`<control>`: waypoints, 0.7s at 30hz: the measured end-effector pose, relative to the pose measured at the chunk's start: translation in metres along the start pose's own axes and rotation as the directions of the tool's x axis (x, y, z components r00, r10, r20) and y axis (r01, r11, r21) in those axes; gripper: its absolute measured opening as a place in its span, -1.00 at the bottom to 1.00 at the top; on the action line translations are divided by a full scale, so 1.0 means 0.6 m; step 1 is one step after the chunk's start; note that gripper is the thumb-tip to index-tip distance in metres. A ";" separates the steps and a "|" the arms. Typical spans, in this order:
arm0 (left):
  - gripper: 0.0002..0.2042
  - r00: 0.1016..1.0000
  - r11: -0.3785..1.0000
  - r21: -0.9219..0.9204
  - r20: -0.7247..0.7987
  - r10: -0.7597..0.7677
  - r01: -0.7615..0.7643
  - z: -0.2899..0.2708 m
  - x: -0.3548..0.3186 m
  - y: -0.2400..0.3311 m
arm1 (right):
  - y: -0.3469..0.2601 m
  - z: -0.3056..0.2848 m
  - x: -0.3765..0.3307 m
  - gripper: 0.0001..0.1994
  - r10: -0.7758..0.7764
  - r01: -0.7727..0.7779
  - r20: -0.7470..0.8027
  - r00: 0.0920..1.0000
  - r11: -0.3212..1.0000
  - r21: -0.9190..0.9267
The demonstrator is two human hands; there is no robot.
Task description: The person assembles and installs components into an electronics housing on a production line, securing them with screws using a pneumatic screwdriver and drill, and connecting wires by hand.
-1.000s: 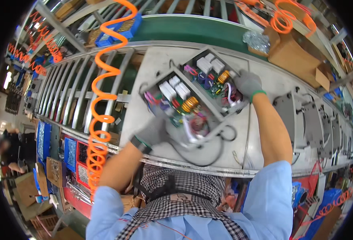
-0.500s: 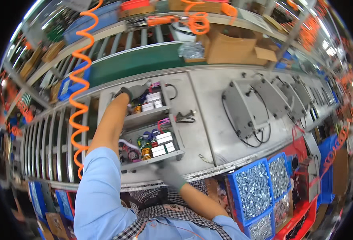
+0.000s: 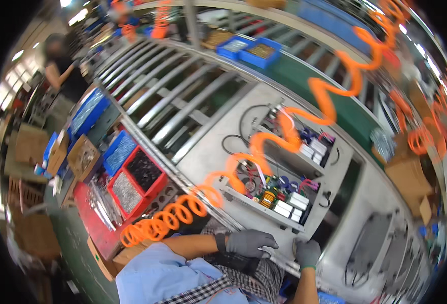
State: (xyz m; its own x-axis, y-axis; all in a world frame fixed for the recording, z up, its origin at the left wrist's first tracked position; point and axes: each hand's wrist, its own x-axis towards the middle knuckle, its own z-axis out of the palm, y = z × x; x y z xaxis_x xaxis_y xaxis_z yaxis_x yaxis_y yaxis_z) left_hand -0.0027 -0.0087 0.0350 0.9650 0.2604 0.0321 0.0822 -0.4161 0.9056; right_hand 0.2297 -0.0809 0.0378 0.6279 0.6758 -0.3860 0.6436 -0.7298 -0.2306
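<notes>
hands (image 3: 252, 244) near casing (image 3: 315, 215) partly behind orange hose (image 3: 326, 105)

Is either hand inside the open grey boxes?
No: the left hand and right hand are both outside the boxes, on the wearer's side.

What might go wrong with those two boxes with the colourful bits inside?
The springy orange hose crosses in front of the farther box and the nearer box in this view, so it might catch on something if it swings low. Both boxes are open, so their white blocks could get bumped. A dark gap runs beside the nearer box; a dropped piece might slip in.
</notes>
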 end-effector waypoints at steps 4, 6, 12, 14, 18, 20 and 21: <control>-0.49 0.954 0.898 0.428 -0.299 0.033 0.103 0.038 0.014 -0.053 | -0.066 0.018 -0.002 -0.55 -0.187 0.169 0.077 0.979 0.966 0.196; -0.58 0.875 0.847 0.432 -0.478 -0.077 0.311 0.008 0.025 -0.030 | -0.108 0.061 0.028 -0.56 -0.582 0.581 -0.075 0.810 0.779 0.235; -0.60 0.397 0.461 0.294 -0.906 -0.145 0.837 -0.160 -0.094 -0.135 | -0.342 0.120 -0.050 -0.73 -0.841 0.726 -0.037 0.540 0.443 0.527; -0.55 0.263 0.445 0.181 -0.956 -0.130 0.877 -0.200 -0.123 -0.144 | -0.313 0.105 -0.066 -0.72 -0.889 0.775 -0.007 0.458 0.396 0.492; -0.45 0.091 0.440 0.015 -0.984 -0.151 0.898 -0.243 -0.136 -0.173 | -0.177 0.070 -0.074 -0.73 -0.906 0.794 -0.045 0.420 0.343 0.502; -0.40 0.080 0.452 -0.013 -0.979 -0.187 0.892 -0.307 -0.049 -0.198 | -0.098 0.071 -0.071 -0.72 -0.807 0.675 -0.017 0.591 0.482 0.559; -0.38 0.170 0.591 0.121 -0.985 -0.028 0.798 -0.281 0.006 -0.198 | -0.063 0.078 -0.070 -0.74 -0.736 0.679 -0.118 0.667 0.535 0.503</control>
State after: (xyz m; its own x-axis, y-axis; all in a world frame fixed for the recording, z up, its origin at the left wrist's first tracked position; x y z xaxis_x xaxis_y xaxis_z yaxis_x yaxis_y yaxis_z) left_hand -0.0510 0.1887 -0.0008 -0.0837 0.9142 0.3966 0.8484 -0.1434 0.5095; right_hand 0.1582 -0.0865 0.0209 -0.0035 0.9998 0.0174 0.5508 0.0164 -0.8345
